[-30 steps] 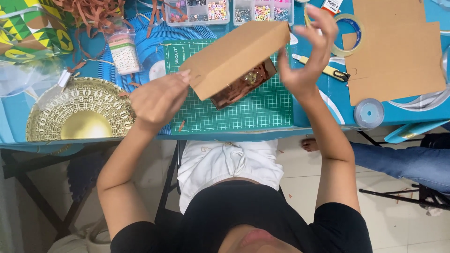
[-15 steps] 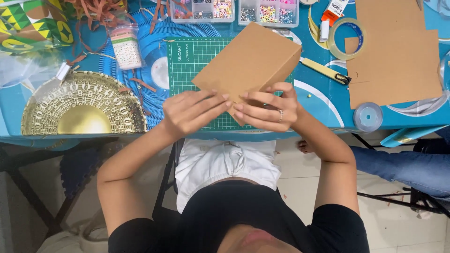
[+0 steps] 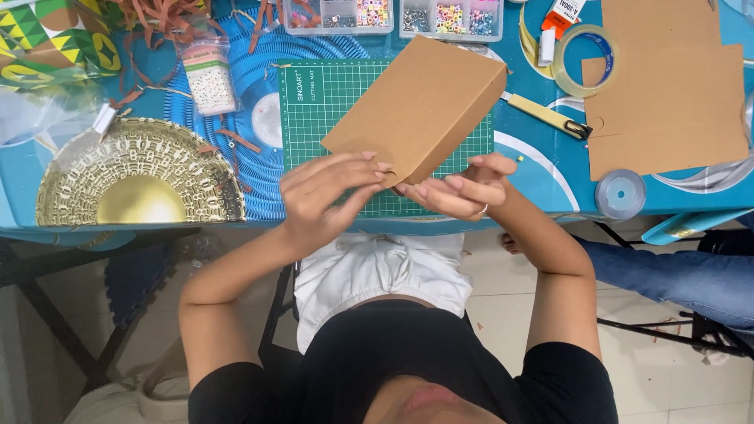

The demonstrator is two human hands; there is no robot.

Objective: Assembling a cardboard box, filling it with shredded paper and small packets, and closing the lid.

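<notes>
The near strip of the green cutting mat (image 3: pixel 448 196) lies bare on both sides of the cardboard box (image 3: pixel 416 106), which covers the mat's middle. To the left the gold fan (image 3: pixel 133 184) and blue pleated paper (image 3: pixel 251 86) crowd the tabletop (image 3: pixel 550 177). To the right a yellow knife (image 3: pixel 546 115), tape roll (image 3: pixel 585 59) and cardboard sheet (image 3: pixel 667 102) block the way; bead trays (image 3: pixel 393 16) wall the far edge.

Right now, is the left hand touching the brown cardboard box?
Touching. The head view shows the left hand's fingertips pressed against the near corner of the brown cardboard box, with no gap visible between them.
</notes>
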